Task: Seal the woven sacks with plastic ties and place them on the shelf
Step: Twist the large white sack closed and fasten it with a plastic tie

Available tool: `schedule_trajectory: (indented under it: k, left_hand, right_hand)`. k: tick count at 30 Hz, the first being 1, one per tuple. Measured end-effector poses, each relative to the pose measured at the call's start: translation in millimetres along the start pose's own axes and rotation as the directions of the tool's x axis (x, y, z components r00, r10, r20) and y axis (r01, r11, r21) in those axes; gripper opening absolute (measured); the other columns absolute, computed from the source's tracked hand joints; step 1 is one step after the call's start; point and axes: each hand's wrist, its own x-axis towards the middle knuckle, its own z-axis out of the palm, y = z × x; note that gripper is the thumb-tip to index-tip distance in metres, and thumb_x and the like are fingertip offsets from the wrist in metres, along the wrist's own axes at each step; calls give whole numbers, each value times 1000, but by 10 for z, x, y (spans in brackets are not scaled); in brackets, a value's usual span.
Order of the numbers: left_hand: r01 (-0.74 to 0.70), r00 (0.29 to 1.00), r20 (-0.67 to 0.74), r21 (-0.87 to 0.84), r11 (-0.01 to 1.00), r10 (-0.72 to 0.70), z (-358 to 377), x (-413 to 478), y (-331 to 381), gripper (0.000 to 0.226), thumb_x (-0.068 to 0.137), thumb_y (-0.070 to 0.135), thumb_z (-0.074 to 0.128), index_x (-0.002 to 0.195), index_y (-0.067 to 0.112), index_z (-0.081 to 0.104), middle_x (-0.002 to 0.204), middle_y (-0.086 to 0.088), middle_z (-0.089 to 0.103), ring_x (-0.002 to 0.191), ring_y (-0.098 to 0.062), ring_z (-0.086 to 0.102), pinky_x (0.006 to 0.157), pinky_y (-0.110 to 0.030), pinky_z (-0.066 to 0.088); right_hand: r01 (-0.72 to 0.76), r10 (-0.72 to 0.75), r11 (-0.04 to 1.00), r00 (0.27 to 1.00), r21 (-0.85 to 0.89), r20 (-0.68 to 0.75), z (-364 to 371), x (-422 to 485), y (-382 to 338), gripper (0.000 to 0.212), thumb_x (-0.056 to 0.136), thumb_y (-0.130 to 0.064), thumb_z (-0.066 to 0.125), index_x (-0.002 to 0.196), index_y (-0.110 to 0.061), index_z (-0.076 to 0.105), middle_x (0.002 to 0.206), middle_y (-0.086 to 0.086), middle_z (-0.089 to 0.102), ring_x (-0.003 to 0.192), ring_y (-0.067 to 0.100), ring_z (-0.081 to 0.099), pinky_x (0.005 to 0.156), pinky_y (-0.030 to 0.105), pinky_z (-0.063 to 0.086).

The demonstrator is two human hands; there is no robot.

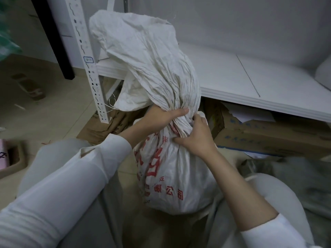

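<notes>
1. Shelf (232, 81): white board behind and to the right of the sack, with a bare span on top. A perforated upright (89, 68) stands at its left end.
2. Woven sack (170, 176): white with red print. It stands on the floor (53, 108) just in front of the shelf edge and is not on the shelf yet. The neck is gathered tight, and the long loose top flops up and leans over the shelf front.
3. Cardboard boxes (259, 136): under the shelf, just beside the sack's right side.
4. Left hand (161, 117): fingers wrapped closed round the gathered neck from the left.
5. Right hand (195, 138): fingers curled on the neck from the right, thumb pressing the bulge just below.
6. Plastic tie: not visible, so I cannot tell if one sits under the hands.
7. Risks, as judgement:
   - If either grip loosens before a tie is cinched, the pleats will likely spring open.
   - A tie set too high on the slack cloth could slide off.
   - The loose top may snag on the upright or shelf lip during the lift.
   - The full sack looks heavy and could tip onto the boxes.
</notes>
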Motion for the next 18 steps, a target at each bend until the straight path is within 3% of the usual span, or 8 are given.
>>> schedule_trajectory:
  k: [2,4,7,9,12,13,16,18]
  left_hand:
    - [-10,1000,24,34,999,9,29,-10,-19,56,83,22,76,133,21,51,125,16,58,113,6,55,98,-11,43]
    - [-28,998,54,74,997,24,60,-24,-46,61,83,24,75,138,19,48,132,13,55,120,3,51,98,-8,39]
    - [-46,997,69,127,991,37,91,-36,-47,60,85,25,73,139,19,49,134,12,54,122,1,49,101,-11,38]
    - [-52,997,58,142,988,44,103,-40,-19,59,85,27,73,139,20,49,135,12,53,124,-1,49,106,-19,37]
    - [-57,998,33,118,991,53,106,-59,69,57,86,27,72,138,22,48,134,13,52,125,-2,47,105,-15,34]
    - [-55,998,18,100,993,54,94,-58,90,57,86,25,72,138,22,48,133,13,52,124,-1,47,103,-14,34]
    - [-72,997,-18,47,996,73,86,-60,160,54,86,21,72,136,19,50,128,14,53,118,2,49,96,-7,37]
    - [-88,995,-44,36,995,89,67,-67,165,54,85,19,73,134,15,51,130,12,54,118,2,50,101,-8,39]
  right_hand:
    - [-49,49,999,999,6,-24,25,-24,43,60,69,-27,82,116,-10,50,111,2,49,99,13,48,79,27,41]
    - [-55,56,996,998,63,-3,30,-29,61,34,76,-16,73,104,-7,57,101,5,61,94,21,59,74,32,48]
    - [-3,4,995,1000,104,-6,1,-34,25,10,82,-7,63,90,-12,60,86,2,63,86,24,63,63,28,44]
    - [28,-24,991,999,128,-32,-34,-20,10,9,83,-4,61,85,-13,62,81,2,63,82,24,63,62,29,44]
    - [76,-65,984,995,160,-73,-100,29,-19,13,83,-11,63,75,-22,60,77,-3,64,82,20,64,62,27,45]
    - [98,-86,980,994,174,-72,-114,54,-34,5,82,-15,62,78,-19,64,81,-2,68,84,19,65,64,29,49]
    - [145,-134,968,989,206,-70,-174,120,-82,24,80,-23,58,92,-6,70,88,5,72,87,16,67,73,42,56]
    - [168,-160,965,986,201,-52,-181,180,-105,27,80,-23,54,91,-3,69,86,8,72,86,19,68,73,45,56]
